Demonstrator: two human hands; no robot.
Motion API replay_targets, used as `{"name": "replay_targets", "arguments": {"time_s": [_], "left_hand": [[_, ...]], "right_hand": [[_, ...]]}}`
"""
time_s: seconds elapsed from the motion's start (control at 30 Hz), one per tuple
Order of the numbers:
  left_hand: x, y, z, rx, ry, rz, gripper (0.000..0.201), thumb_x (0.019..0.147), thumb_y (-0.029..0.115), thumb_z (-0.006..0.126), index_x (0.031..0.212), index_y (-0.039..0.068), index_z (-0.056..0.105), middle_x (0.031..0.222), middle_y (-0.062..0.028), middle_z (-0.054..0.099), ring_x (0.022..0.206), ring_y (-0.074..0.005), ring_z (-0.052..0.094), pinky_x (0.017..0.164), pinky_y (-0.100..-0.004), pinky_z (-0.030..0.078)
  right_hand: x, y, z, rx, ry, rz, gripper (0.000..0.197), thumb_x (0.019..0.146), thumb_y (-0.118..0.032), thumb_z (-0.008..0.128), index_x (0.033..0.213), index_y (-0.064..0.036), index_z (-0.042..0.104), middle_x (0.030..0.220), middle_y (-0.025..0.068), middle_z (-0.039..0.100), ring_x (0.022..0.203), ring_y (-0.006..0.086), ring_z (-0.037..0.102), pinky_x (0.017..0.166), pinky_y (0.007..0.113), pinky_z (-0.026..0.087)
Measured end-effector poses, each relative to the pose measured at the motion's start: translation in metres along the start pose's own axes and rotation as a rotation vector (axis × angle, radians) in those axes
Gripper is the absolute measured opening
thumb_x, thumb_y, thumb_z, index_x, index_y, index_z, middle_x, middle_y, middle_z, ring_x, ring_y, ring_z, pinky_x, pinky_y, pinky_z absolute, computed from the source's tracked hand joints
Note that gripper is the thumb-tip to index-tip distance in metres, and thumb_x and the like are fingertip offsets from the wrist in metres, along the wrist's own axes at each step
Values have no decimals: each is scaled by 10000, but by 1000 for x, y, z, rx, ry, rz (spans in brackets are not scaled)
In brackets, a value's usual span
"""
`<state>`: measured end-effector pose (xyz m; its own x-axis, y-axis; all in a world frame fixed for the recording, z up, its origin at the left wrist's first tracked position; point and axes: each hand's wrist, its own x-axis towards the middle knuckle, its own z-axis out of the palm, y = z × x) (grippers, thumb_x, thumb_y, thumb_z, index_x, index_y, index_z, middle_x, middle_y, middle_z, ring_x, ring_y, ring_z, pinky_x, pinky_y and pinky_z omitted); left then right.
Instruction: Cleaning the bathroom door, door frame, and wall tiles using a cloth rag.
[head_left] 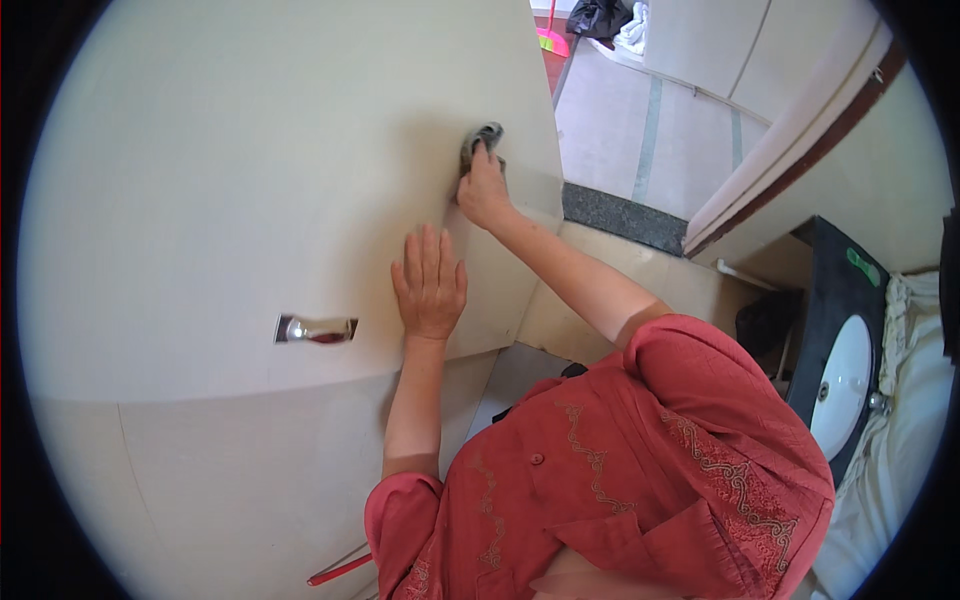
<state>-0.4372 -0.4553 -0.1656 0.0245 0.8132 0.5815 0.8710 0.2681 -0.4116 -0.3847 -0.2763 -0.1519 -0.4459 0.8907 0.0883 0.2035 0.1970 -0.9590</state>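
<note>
My left hand [429, 285] lies flat against a pale door [250, 190], its fingers stretched upward. Farther up and to the right, my right hand [485, 190] is closed on a crumpled grey cloth [486, 134] near the door's free edge. The cloth touches the door there; whether a handle sits beneath it I cannot tell. A shiny metal fitting [317, 329] in a small dark recess is to the left of my left hand.
Right of the door is an opening with a dark stone threshold [630, 219]. A white basin [842, 385] in a black counter [835, 265] stands at the right, beside a pale curtain [900, 350]. Beyond the doorway are a pink dustpan [552, 42] and a black bag [598, 17].
</note>
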Motion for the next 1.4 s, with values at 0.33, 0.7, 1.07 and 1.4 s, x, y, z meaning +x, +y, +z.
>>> {"name": "replay_targets", "arguments": {"time_s": [0.33, 0.7, 1.07, 1.4], "left_hand": [[-12, 7, 18, 364, -70, -78, 444, 906, 373, 561, 1299, 166, 575, 1446, -116, 452, 1339, -323, 394, 1135, -519, 109], [-13, 3, 27, 531, -96, -46, 471, 879, 396, 596, 1318, 226, 572, 1475, -140, 391, 1430, -365, 204, 1145, -565, 53], [-17, 8, 24, 520, -122, -68, 444, 883, 379, 595, 1308, 253, 577, 1458, -135, 410, 1430, -362, 202, 1142, -561, 59], [-31, 47, 46, 394, -99, -260, 480, 943, 413, 507, 1298, 97, 571, 1495, -271, 280, 1414, -457, 163, 1132, -572, 13]], "right_hand": [[130, 97, -41, 25, -138, 301, 649, 849, -28, 457, 1416, 105, 172, 1368, 393, 290, 1269, 494, 368, 1073, 450, 328], [153, 89, -71, 10, -88, 22, 560, 840, -10, 452, 1360, 109, 280, 1329, 347, 408, 1267, 453, 401, 1066, 446, 338], [177, 137, -61, 308, -88, 305, 673, 851, -5, 435, 1426, 138, 115, 1362, 406, 284, 1285, 502, 316, 1092, 455, 294], [189, 263, -24, -16, -51, 256, 670, 835, -14, 437, 1419, 132, 142, 1347, 401, 302, 1244, 507, 366, 1077, 464, 310]]}}
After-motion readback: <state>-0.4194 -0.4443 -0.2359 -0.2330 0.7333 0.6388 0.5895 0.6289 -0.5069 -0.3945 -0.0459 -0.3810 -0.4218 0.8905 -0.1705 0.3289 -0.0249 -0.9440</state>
